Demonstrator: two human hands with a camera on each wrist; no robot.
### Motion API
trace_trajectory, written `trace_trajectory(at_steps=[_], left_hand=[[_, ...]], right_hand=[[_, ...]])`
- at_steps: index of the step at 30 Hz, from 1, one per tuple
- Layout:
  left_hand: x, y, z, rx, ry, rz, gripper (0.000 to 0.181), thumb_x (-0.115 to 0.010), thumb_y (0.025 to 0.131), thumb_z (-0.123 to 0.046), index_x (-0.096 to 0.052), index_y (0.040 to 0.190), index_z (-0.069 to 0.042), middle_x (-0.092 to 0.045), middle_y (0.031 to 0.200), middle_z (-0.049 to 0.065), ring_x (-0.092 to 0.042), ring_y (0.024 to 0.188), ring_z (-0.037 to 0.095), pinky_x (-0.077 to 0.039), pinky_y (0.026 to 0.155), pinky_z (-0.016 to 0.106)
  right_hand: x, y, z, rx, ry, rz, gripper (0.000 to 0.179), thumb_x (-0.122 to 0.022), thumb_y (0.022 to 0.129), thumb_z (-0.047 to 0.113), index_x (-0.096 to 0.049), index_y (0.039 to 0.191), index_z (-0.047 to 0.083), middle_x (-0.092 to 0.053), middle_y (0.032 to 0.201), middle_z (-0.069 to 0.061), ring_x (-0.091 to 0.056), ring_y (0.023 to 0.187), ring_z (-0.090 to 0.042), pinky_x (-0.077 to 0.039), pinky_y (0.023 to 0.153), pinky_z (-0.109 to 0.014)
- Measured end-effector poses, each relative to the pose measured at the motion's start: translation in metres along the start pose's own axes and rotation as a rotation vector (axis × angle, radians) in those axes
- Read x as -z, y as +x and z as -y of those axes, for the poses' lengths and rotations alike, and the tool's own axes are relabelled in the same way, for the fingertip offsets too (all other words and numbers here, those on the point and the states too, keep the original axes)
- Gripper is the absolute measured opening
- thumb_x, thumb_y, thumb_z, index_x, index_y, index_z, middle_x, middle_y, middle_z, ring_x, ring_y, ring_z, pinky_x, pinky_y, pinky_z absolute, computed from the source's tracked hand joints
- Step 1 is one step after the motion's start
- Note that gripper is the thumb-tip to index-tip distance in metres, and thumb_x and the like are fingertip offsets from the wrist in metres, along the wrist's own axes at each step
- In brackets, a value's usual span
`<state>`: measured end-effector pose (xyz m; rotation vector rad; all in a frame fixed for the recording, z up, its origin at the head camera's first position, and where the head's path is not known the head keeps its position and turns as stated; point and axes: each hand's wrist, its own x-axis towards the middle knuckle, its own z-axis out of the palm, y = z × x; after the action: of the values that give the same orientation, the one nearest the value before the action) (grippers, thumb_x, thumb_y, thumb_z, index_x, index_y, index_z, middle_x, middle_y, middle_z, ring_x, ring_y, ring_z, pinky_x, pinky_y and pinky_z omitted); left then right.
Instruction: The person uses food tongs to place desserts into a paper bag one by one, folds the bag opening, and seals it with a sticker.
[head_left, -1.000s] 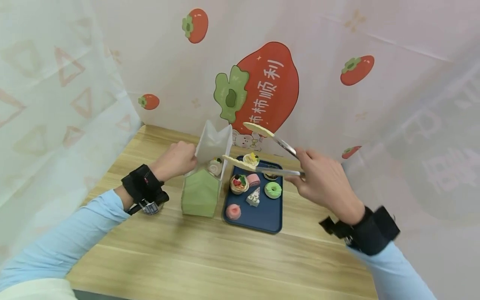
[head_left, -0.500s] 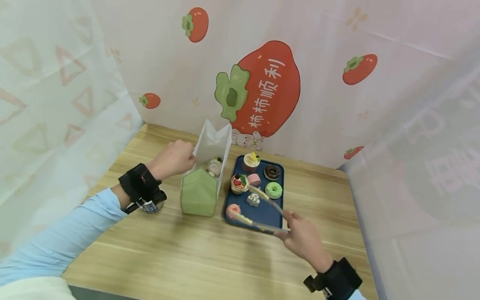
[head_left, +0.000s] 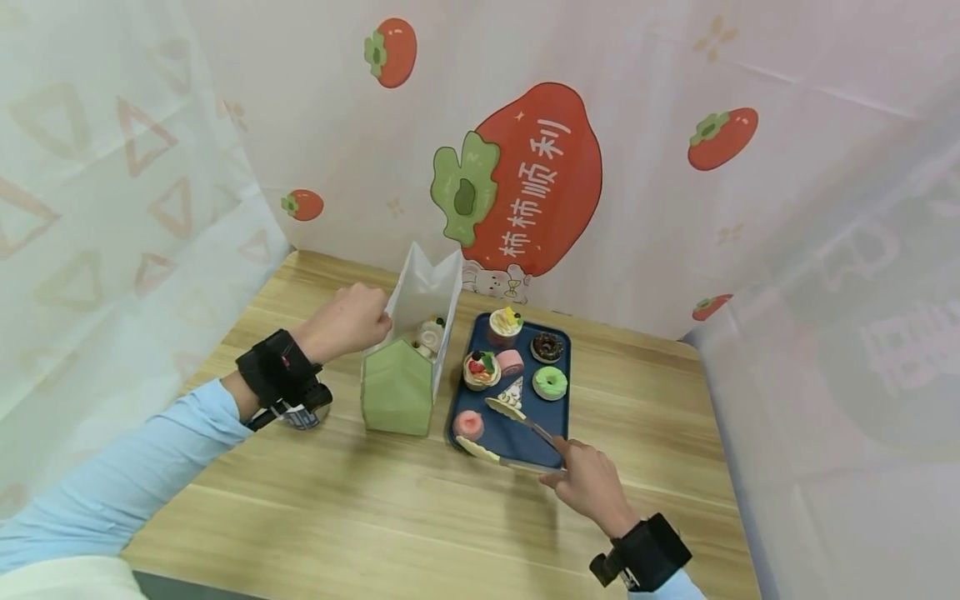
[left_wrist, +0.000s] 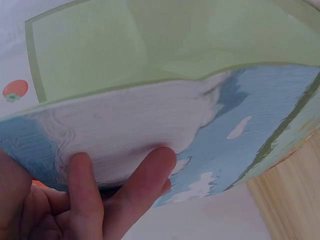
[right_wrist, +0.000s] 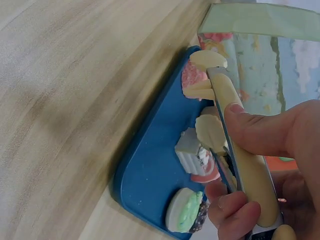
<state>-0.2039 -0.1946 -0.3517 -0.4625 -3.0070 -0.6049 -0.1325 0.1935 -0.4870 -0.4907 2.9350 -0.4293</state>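
My left hand [head_left: 351, 318] grips the left edge of an upright paper bag [head_left: 397, 387] with a green front. In the left wrist view, its fingers [left_wrist: 86, 192] lie against the bag's printed side. A cream-coloured cake roll [head_left: 430, 336] shows in the bag's opening. My right hand [head_left: 596, 490] holds food tongs [head_left: 480, 451] with pale tips, spread apart. One tip is at the front edge of the pink round cake [head_left: 469, 424], the other beyond it near a triangular cake slice [head_left: 512, 390]. In the right wrist view, the tips lie on either side of the pink cake [right_wrist: 193, 75].
The blue tray [head_left: 555, 421] also bears a fruit tart [head_left: 481, 370], a pink roll [head_left: 510, 362], a cream cupcake [head_left: 506, 327], a chocolate doughnut [head_left: 547, 347] and a green doughnut [head_left: 550, 382]. Beneath my left wrist, a partly hidden round object [head_left: 303, 417] stands on the wooden table [head_left: 360, 517].
My right hand has brought the spread tongs down and toward the front from above the tray, to the pink cake. The left hand stays on the bag.
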Motion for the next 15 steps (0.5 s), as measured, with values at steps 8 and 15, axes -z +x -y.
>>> trace_trajectory(at_steps=[8,15], left_hand=[[0.0,0.003,-0.002,0.01,-0.001,0.017,0.014,-0.052,0.087,-0.002,-0.063,0.081,0.004,-0.058,0.068,0.01,-0.045,0.052,0.016,-0.034,0.046,0.027],[0.002,0.002,-0.002,0.02,-0.003,0.018,0.016,-0.051,0.087,-0.002,-0.058,0.073,-0.001,-0.05,0.064,0.006,-0.044,0.052,0.016,-0.034,0.047,0.027]], right_hand=[[-0.009,0.005,-0.004,0.047,-0.025,0.002,0.038,-0.085,0.075,0.02,-0.071,0.106,0.004,-0.069,0.083,-0.008,-0.06,0.066,-0.017,-0.048,0.057,-0.033],[-0.007,0.006,-0.006,0.043,-0.027,0.008,0.034,-0.082,0.078,0.023,-0.071,0.105,0.005,-0.066,0.078,-0.004,-0.052,0.06,-0.012,-0.042,0.054,-0.028]])
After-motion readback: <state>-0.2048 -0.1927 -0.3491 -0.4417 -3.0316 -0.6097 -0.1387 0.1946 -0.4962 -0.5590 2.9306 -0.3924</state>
